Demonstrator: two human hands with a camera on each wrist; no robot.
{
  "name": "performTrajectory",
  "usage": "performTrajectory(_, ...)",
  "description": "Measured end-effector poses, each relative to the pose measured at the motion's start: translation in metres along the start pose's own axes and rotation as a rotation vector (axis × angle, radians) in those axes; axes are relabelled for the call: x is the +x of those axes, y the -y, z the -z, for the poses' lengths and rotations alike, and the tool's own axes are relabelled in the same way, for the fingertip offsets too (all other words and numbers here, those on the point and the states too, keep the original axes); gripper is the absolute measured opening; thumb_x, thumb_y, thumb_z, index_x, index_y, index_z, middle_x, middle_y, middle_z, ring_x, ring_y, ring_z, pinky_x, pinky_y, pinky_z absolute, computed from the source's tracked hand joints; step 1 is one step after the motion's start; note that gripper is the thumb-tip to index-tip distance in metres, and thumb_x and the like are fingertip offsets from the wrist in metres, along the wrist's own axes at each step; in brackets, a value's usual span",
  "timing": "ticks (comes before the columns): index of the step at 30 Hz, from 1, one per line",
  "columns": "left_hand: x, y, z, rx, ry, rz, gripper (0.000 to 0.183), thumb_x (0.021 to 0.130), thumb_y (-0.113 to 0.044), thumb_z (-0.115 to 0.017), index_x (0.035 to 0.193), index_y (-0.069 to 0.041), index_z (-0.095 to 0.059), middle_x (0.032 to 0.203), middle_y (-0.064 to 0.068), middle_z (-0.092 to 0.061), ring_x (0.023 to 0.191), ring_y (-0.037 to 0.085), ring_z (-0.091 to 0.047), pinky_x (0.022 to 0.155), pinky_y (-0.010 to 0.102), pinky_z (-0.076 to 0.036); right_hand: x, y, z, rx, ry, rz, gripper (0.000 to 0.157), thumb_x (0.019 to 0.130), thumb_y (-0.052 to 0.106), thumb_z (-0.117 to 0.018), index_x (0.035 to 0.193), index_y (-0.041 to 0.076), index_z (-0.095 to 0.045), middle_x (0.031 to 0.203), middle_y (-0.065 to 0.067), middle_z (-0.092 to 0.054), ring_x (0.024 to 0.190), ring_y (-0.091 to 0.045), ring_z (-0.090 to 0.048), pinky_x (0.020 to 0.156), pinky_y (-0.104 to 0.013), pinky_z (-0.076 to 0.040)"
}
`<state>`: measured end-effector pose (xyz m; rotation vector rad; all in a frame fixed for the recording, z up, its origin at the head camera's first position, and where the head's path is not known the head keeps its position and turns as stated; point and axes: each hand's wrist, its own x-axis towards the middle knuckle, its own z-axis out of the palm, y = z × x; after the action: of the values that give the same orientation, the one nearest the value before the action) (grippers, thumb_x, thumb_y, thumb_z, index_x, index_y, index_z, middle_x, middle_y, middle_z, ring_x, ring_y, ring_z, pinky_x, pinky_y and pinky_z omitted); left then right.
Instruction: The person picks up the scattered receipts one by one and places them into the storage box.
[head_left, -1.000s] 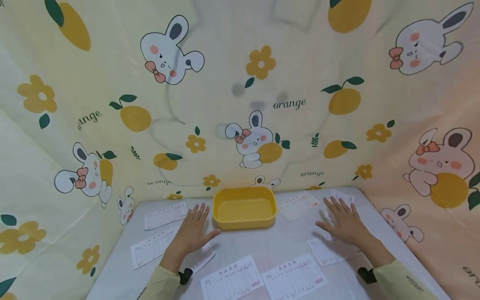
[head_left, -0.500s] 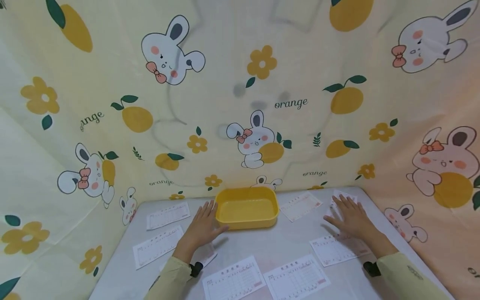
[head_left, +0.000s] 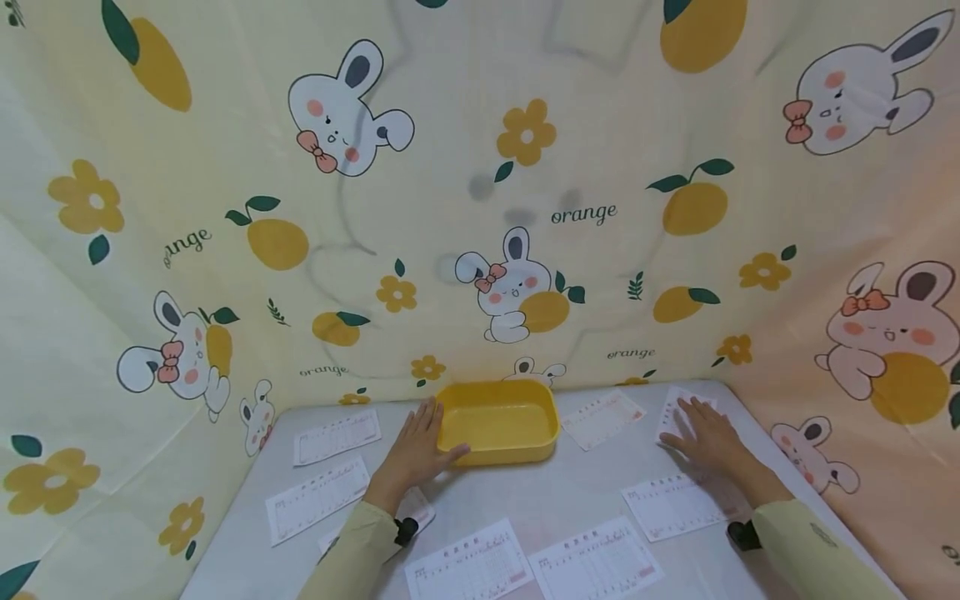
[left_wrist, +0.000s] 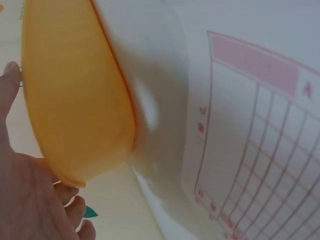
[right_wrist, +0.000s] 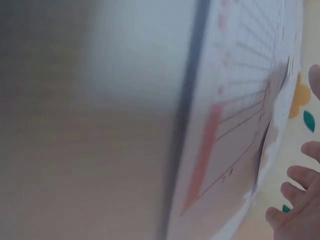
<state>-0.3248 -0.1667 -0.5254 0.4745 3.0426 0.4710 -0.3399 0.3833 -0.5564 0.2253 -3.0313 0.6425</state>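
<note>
Across the upper part of the frame, one cloth printed with rabbits and oranges hangs behind one white table, with one yellow box just below the frame's centre and eight visible paper slips around it. Fingers extended and gripping nothing, the left hand is at the box's left end, its sleeve hiding part of one slip, while the right hand covers part of another at right, contact unclear. Upright and shallow, the box has rounded corners; the white slips bear ruled grids and pinkish patches.
</note>
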Motion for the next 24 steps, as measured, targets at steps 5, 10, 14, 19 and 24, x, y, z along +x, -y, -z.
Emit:
performTrajectory(5, 0.005, 0.001, -0.004, 0.01, -0.008, 0.009, 0.11, 0.101, -0.077, -0.05, 0.169, 0.004, -0.02, 0.179, 0.021, -0.01, 0.166, 0.036, -0.011, 0.135, 0.052, -0.011, 0.009, -0.008, -0.001, 0.062, 0.006, -0.048, 0.102, 0.104, 0.054, -0.065, 0.161, -0.017, -0.02, 0.163, -0.05, -0.01, 0.15, -0.07, -0.007, 0.12, -0.081, -0.008)
performTrajectory(10, 0.012, -0.002, -0.006, 0.009, -0.004, 0.03, 0.111, 0.1, -0.078, -0.049, 0.17, 0.003, -0.017, 0.18, 0.019, -0.008, 0.167, 0.033, -0.01, 0.135, 0.049, -0.009, 0.019, -0.015, 0.0, 0.072, 0.011, -0.103, 0.101, 0.104, 0.053, -0.065, 0.161, -0.018, -0.019, 0.163, -0.05, -0.006, 0.151, -0.069, -0.004, 0.12, -0.082, -0.008)
performTrajectory(14, 0.015, -0.004, -0.007, 0.006, 0.007, 0.046, 0.111, 0.1, -0.077, -0.05, 0.17, 0.002, -0.017, 0.18, 0.019, -0.009, 0.167, 0.034, -0.011, 0.135, 0.048, -0.009, 0.025, -0.02, -0.001, 0.073, 0.026, -0.135, 0.104, 0.103, 0.055, -0.066, 0.161, -0.018, -0.019, 0.163, -0.05, -0.006, 0.151, -0.069, -0.003, 0.121, -0.08, -0.007)
performTrajectory(19, 0.018, -0.004, -0.008, 0.003, 0.024, 0.067, 0.114, 0.098, -0.08, -0.05, 0.17, 0.002, -0.016, 0.18, 0.018, -0.006, 0.167, 0.033, -0.009, 0.135, 0.049, -0.01, 0.03, -0.025, -0.001, 0.078, 0.052, -0.168, 0.108, 0.102, 0.056, -0.066, 0.162, -0.017, -0.015, 0.165, -0.048, -0.003, 0.152, -0.067, 0.0, 0.121, -0.08, -0.005)
performTrajectory(24, 0.02, -0.004, -0.009, -0.018, 0.012, 0.064, 0.117, 0.096, -0.081, -0.052, 0.17, 0.003, -0.015, 0.18, 0.019, -0.005, 0.167, 0.034, -0.008, 0.135, 0.05, -0.013, 0.037, -0.03, 0.002, 0.084, 0.048, -0.169, 0.104, 0.105, 0.055, -0.063, 0.163, -0.017, -0.014, 0.166, -0.047, -0.002, 0.154, -0.066, 0.002, 0.121, -0.08, -0.003)
